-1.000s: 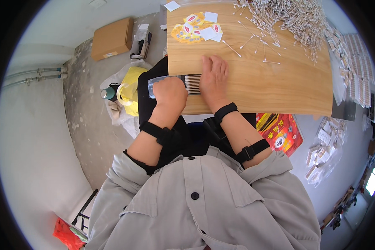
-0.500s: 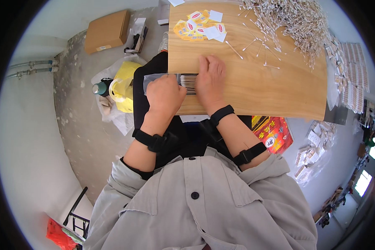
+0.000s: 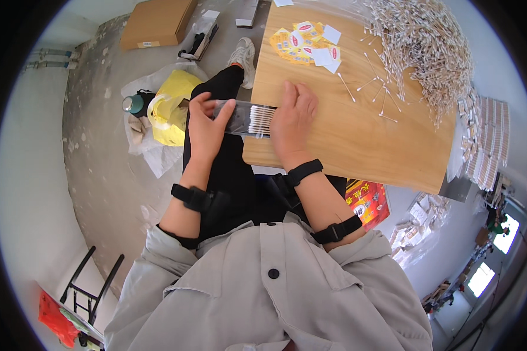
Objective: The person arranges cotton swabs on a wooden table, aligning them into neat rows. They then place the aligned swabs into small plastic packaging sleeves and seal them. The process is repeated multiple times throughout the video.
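Head view, centre frame: the left hand [image 3: 209, 128] loosely pinched the clear bag [image 3: 235, 121], apparently steadying it, while the right hand [image 3: 293, 120] (grip hidden) covered the swabs' [image 3: 260, 120] ends.

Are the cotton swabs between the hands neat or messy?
Neat: the cotton swabs lie side by side, their white tips lined up.

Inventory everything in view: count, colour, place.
pouch: 1, clear, between hands
swab row: 1, white, in pouch
table: 1, brown, ahead
swab pile: countless, white, far right
loose swabs: several, white, beside pile
cards: several, yellow and white, table's far left
carton: 1, brown, far left
bag: 1, yellow, left floor
flask: 1, teal, beside bag
packs: many, whitish, right
shirt: 1, grey, bottom
left hand: 1, bare, at pouch
right hand: 1, bare, at swab row
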Tool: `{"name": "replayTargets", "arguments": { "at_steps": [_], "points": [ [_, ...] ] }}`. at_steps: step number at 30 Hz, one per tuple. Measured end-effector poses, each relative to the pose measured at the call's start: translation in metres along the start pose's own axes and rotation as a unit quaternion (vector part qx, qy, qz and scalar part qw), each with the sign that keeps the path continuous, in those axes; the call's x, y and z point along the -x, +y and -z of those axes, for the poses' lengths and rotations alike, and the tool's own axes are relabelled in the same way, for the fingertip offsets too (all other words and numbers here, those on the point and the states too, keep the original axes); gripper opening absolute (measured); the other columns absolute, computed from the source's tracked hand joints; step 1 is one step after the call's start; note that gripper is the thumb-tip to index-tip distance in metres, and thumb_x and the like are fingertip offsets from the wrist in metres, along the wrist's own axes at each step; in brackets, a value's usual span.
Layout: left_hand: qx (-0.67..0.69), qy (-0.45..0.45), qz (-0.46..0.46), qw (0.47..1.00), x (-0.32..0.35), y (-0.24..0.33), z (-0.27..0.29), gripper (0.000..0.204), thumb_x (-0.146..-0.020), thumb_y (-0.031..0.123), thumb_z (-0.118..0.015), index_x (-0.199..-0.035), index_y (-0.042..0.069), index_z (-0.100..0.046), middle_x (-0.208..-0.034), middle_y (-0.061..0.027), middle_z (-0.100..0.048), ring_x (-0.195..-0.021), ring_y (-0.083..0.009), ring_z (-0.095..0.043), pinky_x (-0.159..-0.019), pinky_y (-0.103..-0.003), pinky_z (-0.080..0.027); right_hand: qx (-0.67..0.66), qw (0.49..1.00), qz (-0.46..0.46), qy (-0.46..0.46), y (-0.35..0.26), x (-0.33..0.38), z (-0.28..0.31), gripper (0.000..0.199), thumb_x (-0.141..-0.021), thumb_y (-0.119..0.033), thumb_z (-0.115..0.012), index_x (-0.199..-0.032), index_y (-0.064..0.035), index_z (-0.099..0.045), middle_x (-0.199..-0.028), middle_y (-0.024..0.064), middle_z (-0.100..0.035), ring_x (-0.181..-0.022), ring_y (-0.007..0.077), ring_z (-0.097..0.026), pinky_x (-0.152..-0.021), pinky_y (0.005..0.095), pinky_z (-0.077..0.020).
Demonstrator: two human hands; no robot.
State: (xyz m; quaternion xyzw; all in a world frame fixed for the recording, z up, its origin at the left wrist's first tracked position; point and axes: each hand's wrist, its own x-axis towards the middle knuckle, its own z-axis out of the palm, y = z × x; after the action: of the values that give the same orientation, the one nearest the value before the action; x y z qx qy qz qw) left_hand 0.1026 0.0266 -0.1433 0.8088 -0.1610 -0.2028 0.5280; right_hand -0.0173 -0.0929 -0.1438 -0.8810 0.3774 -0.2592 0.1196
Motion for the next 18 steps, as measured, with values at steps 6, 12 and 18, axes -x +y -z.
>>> {"name": "replayTargets", "arguments": {
  "at_steps": [6,12,18],
  "points": [
    [0.255,-0.149,0.161,0.942,0.0,-0.007,-0.007,0.026,-0.087,0.022,-0.076,-0.101,0.0,-0.069,-0.086,-0.0006,-0.069,-0.075,-0.0063,-0.062,-0.07,-0.021,-0.049,0.024,1.0,0.018,-0.004,-0.002,-0.002,-0.002,0.035,-0.089,-0.003,-0.052,-0.123,0.0001,-0.053,-0.118,0.0157,-0.048,-0.122,0.0345,-0.044,-0.108,0.0502,-0.0318],
    [0.243,-0.118,0.147,0.952,0.003,-0.01,-0.014,0.022,-0.087,0.019,-0.076,-0.098,0.0,-0.07,-0.087,-0.0013,-0.07,-0.076,-0.0065,-0.063,-0.071,-0.021,-0.049,-0.011,1.0,-0.014,-0.006,-0.009,-0.001,-0.01,0.037,-0.087,0.0,-0.051,-0.124,-0.0025,-0.053,-0.118,0.0165,-0.048,-0.12,0.0359,-0.045,-0.106,0.0484,-0.0344],
    [0.295,-0.123,0.159,0.934,0.003,-0.008,-0.008,0.026,-0.086,0.022,-0.078,-0.095,-0.001,-0.07,-0.084,-0.0025,-0.07,-0.074,-0.0064,-0.063,-0.069,-0.022,-0.049,-0.274,0.942,-0.189,0.046,-0.002,0.011,0.014,0.033,-0.094,-0.001,-0.047,-0.127,0.0007,-0.049,-0.122,0.0171,-0.045,-0.12,0.0295,-0.047,-0.103,0.0401,-0.04]
  ]
}}
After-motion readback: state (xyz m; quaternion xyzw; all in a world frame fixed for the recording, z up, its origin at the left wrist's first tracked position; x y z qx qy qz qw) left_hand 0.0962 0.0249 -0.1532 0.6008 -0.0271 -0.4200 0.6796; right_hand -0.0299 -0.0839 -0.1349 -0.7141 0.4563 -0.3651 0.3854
